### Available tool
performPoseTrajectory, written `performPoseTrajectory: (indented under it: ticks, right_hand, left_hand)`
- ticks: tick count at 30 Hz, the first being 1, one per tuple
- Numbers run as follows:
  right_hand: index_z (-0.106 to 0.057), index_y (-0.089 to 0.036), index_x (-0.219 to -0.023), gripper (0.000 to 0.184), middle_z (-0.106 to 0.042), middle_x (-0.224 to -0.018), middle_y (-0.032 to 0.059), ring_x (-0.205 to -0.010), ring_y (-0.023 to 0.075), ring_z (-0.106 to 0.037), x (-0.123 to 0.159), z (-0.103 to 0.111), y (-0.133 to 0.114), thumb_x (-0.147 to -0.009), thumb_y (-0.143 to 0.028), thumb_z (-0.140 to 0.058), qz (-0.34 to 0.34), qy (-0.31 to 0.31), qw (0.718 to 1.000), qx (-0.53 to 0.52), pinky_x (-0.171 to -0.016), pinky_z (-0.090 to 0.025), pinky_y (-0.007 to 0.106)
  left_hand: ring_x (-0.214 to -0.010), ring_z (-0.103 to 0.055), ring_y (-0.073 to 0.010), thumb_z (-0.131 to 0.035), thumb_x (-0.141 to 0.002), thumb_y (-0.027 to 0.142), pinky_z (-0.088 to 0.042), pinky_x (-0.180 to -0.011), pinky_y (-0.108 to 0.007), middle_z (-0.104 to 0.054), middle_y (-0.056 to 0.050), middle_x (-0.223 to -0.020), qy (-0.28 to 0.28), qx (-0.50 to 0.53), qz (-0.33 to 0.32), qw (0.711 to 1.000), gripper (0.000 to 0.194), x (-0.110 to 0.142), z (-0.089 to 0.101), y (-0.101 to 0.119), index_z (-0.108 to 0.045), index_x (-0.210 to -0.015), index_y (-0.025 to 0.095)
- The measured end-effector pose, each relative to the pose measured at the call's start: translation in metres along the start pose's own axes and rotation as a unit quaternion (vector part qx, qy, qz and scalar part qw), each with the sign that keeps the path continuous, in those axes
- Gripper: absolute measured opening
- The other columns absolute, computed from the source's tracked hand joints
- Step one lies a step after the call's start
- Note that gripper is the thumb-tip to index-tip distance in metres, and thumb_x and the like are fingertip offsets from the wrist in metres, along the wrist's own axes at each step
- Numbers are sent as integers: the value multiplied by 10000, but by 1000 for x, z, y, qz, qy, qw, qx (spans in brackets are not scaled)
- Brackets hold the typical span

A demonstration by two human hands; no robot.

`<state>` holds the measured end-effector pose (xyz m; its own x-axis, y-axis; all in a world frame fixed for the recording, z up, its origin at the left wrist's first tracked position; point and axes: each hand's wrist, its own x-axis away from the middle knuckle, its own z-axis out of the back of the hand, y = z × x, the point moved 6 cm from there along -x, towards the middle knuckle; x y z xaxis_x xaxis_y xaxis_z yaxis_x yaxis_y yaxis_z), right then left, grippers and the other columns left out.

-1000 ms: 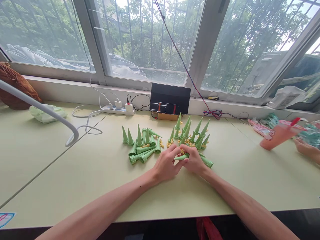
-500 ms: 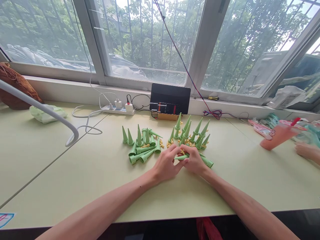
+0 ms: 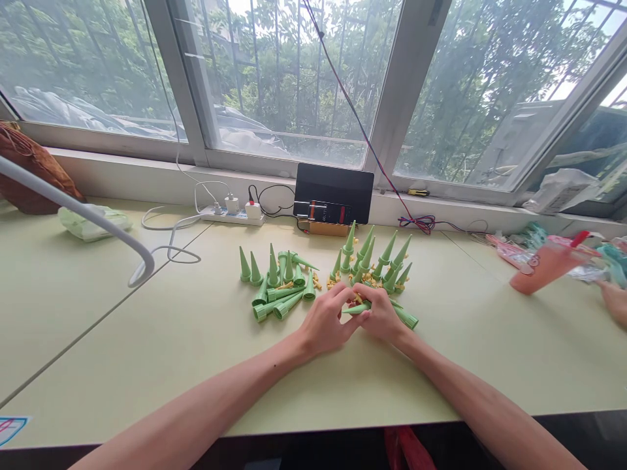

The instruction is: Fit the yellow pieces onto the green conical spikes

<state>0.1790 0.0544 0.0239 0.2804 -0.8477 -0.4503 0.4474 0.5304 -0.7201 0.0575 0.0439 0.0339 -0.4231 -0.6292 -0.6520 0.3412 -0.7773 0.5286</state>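
Note:
My right hand [image 3: 381,314] is closed around a green plastic cone-shaped spike [image 3: 356,309], held nearly flat with its tip pointing left. A small yellow plastic piece [image 3: 358,299] shows at the spike's upper side, where the fingertips of my left hand [image 3: 324,321] pinch it. Its exact fit against the spike is hidden by the fingers. Just behind my hands, several upright green spikes [image 3: 365,254] stand among scattered yellow pieces. One more green spike [image 3: 406,318] lies by my right wrist. Left of my hands is another group of green spikes [image 3: 284,307], some upright, some lying down.
A black tablet [image 3: 333,186] leans at the back with a phone [image 3: 329,213] before it. A power strip [image 3: 232,217] and white cables lie back left. At right are a tilted red drink cup [image 3: 543,266] and another person's hand [image 3: 614,303]. A white curved bar [image 3: 98,225] crosses the left.
My two hands stay almost still around the spike and the yellow piece. At the far right, the other person's hand has shifted rightward.

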Motion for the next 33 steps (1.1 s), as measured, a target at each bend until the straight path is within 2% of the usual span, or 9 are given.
performPoseTrajectory:
  ticks: [8, 15, 22, 29, 33]
  right_hand:
    - [-443, -200, -669, 133, -466, -599, -71, -589, 103, -372, 0, -1, 1, -605, -90, -485, -2, -4, 1000, -2, -539, -313, 206]
    - [-461, -198, -674, 125, -500, -610, -67, -592, 106, -400, 0, -1, 0, -608, -95, -487, -3, -10, 1000, -13, -548, -329, 211]
    - [-433, -201, -643, 110, -468, -590, -65, -575, 104, -390, 0, -1, 2, -624, -117, -501, -8, -3, 1000, 0, -534, -309, 215]
    - [-435, -201, -667, 114, -465, -612, -61, -599, 108, -389, 0, -1, 1, -612, -112, -482, -12, -11, 1000, -10, -544, -306, 217]
    - [-442, -199, -668, 105, -457, -616, -58, -605, 111, -382, 0, -1, 1, -611, -119, -479, -13, -11, 1000, -5, -552, -303, 222]
  left_hand:
    - [-627, -461, -106, -633, -876, 292, -382, -498, -216, -480, 8, -786, 5, 2, -13, 1000, 187, 0, -1, 1, -489, -806, 195]
    - [-628, -467, -104, -636, -866, 310, -402, -500, -218, -485, 9, -788, -2, 3, 3, 1000, 197, 0, -1, 0, -488, -803, 196]
    - [-619, -466, -107, -657, -860, 341, -389, -491, -222, -504, 8, -786, -9, 4, 22, 1000, 223, 0, -1, -2, -497, -812, 194]
    - [-624, -470, -102, -618, -875, 279, -397, -493, -217, -505, 2, -802, -2, 15, 1, 1000, 144, 0, -1, 1, -517, -823, 192]
    - [-623, -470, -101, -620, -872, 289, -405, -494, -218, -498, 2, -798, -2, 17, 6, 1000, 167, 0, -1, 0, -503, -805, 190]
